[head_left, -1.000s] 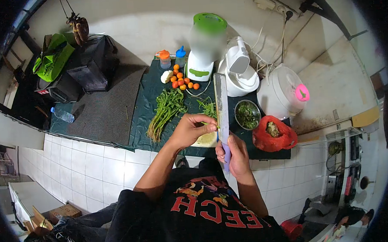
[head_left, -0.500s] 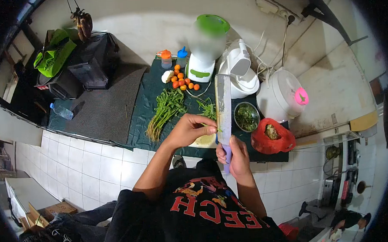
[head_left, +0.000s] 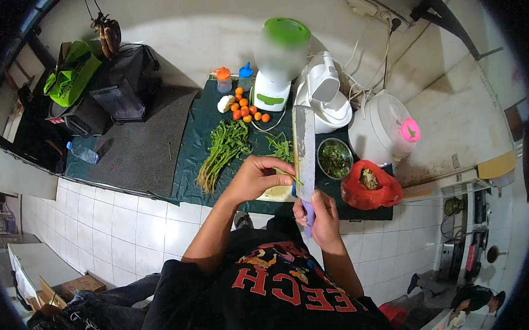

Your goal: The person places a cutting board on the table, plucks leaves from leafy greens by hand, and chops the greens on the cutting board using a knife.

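My right hand (head_left: 319, 217) is closed around the purple handle of a large, broad-bladed knife (head_left: 304, 142). The blade points away from me, its flat side smeared with residue. Just left of it, my left hand (head_left: 258, 178) pinches a thin green stem (head_left: 287, 175) whose end reaches the blade. Below the hands lies a pale cutting board (head_left: 277, 194), mostly covered. Some loose green leaves (head_left: 282, 148) rest behind my left hand. To the left is a bunch of leafy greens (head_left: 222, 152) with roots. A metal bowl (head_left: 335, 159) of cut greens stands right of the knife.
A red plastic bag (head_left: 371, 184) holds a vegetable at the right edge. Behind are a blender (head_left: 271, 94), a white mixer (head_left: 324, 94) and a rice cooker (head_left: 386, 124). Several small tomatoes (head_left: 245, 111) lie at the back. Another person (head_left: 477, 300) is at far right.
The knife has dropped slightly toward me, and more of the green stem shows against the blade. Both hands keep nearly the same grip; the view has shifted a little.
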Available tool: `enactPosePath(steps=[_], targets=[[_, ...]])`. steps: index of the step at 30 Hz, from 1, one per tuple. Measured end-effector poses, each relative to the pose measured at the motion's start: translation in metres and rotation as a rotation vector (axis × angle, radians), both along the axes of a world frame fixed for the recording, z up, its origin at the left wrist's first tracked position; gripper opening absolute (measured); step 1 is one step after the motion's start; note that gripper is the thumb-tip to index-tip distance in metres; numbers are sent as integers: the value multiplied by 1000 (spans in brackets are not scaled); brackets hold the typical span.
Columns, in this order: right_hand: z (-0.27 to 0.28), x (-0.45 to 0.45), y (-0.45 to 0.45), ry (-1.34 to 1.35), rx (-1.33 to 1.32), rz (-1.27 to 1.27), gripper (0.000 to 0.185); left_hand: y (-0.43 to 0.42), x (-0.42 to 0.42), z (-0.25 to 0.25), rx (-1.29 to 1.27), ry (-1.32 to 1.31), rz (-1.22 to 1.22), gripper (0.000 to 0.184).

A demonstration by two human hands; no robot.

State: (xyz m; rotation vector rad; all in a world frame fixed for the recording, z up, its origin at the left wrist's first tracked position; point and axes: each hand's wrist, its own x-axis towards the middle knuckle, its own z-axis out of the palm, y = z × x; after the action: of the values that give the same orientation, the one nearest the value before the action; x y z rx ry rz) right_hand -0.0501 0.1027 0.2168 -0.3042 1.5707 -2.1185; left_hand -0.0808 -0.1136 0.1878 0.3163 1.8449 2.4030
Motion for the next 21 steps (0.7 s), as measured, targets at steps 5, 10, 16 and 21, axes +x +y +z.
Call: enactPosePath(steps=[5, 10, 16, 21], targets=[[9, 1, 1, 3, 42, 6, 50, -5, 1, 7, -18, -18, -41, 17], [4, 6, 1, 91, 90, 9, 51, -4, 2, 4, -35, 3, -46, 15], [6, 6, -3, 168, 143, 12, 53, -4, 4, 1, 0, -16, -47, 16], [4, 10, -10, 173, 135, -9, 53, -8, 7, 4, 5, -25, -76, 14]])
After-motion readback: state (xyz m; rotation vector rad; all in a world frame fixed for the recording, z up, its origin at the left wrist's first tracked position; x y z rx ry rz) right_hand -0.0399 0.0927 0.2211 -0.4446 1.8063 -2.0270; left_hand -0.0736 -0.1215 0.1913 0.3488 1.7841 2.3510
